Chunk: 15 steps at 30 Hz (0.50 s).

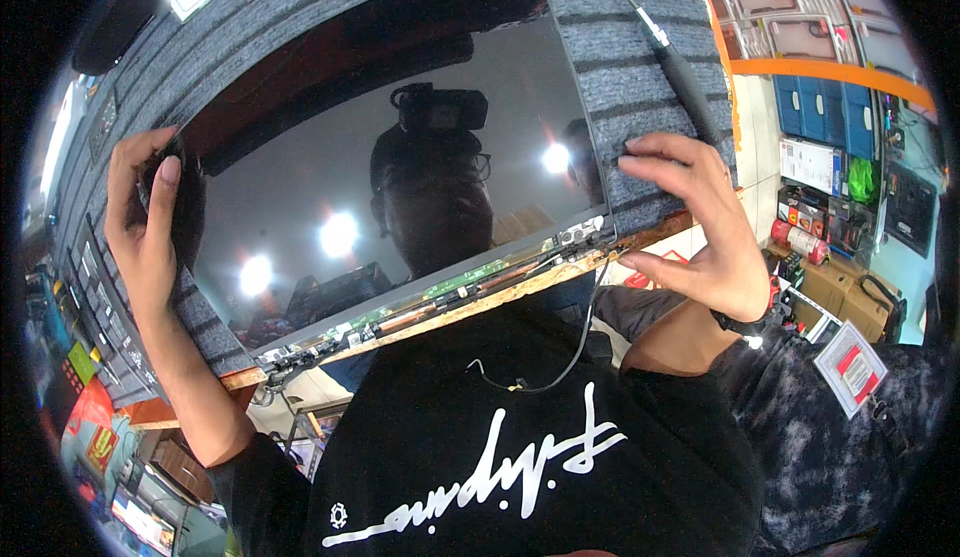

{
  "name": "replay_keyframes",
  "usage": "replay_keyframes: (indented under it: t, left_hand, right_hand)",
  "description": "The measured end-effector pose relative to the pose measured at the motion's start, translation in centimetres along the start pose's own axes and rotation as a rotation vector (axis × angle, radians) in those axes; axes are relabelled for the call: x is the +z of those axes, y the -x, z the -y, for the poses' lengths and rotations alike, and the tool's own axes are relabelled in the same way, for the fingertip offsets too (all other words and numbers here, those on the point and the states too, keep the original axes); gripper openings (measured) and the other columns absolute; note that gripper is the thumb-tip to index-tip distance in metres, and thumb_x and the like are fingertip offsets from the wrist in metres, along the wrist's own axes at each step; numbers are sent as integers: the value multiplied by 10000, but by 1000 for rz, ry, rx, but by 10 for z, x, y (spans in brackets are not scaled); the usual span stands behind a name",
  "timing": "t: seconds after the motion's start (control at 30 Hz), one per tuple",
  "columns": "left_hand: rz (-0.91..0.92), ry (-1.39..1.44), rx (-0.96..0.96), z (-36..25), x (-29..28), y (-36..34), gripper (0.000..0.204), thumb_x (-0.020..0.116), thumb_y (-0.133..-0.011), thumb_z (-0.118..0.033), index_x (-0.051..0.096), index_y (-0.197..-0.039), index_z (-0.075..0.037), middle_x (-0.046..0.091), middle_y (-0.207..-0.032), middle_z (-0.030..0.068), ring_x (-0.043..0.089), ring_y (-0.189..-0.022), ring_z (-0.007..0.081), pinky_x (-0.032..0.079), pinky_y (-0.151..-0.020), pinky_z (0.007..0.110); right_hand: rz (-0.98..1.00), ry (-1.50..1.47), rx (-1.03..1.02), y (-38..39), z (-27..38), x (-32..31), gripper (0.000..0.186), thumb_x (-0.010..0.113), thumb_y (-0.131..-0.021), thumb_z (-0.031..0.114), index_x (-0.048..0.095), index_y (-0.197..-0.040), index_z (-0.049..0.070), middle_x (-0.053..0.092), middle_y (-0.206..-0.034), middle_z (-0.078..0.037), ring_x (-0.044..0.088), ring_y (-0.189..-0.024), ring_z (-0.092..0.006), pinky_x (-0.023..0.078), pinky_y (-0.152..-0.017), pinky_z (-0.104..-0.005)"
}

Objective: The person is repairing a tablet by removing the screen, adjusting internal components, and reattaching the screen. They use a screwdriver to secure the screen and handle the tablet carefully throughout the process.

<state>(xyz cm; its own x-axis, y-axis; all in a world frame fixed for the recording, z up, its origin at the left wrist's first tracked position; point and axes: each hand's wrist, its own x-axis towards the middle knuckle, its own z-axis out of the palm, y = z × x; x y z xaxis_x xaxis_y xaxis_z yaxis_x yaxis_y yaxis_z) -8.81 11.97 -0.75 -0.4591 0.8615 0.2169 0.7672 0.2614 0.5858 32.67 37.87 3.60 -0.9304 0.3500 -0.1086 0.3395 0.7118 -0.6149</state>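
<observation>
A laptop screen panel [290, 187], black and glossy, lies tilted across the grey ribbed mat and mirrors lights and my head-worn gear. Along its near edge run an exposed green circuit strip [440, 289] and metal hinges [585, 235]. My left hand [145, 217] pinches the panel's left edge between thumb and fingers. Beside the lower right corner, my right hand [705, 227] is spread, thumb and fingers apart, holding nothing. A thin dark cable [575, 362] hangs from that corner down over my shirt.
A screwdriver [675, 72] with a black handle lies on the mat [615, 67] to the right. Dark laptop parts [105, 302] rest at the left. Beyond the orange table edge [735, 107] stand shelves, boxes [845, 292] and blue drawers [820, 112]. A badge [850, 369] hangs at the right.
</observation>
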Motion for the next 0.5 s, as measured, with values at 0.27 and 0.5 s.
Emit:
replay_keyframes:
  t: [0.27, 0.5]
  left_hand:
    - [-31, 54, 4, 3, 5, 0, 212, 657, -988, -144, 693, -1141, -1, 640, -1137, 72, 581, -1119, 175, 393, -1019, 291]
    - [-33, 22, 56, 9, 4, -1, 226, 669, -986, -165, 702, -1156, -20, 647, -1158, 69, 585, -1139, 183, 396, -1023, 292]
  right_hand:
    - [-97, 161, -45, 8, 6, 20, 726, 902, -643, 231, 651, -1317, 130, 568, -1411, -101, 535, -1248, -308, 352, -1054, -455]
    - [-322, 130, -102, 18, -5, 41, 605, 902, -614, 189, 724, -1189, 121, 669, -1245, -67, 606, -1128, -276, 398, -973, -416]
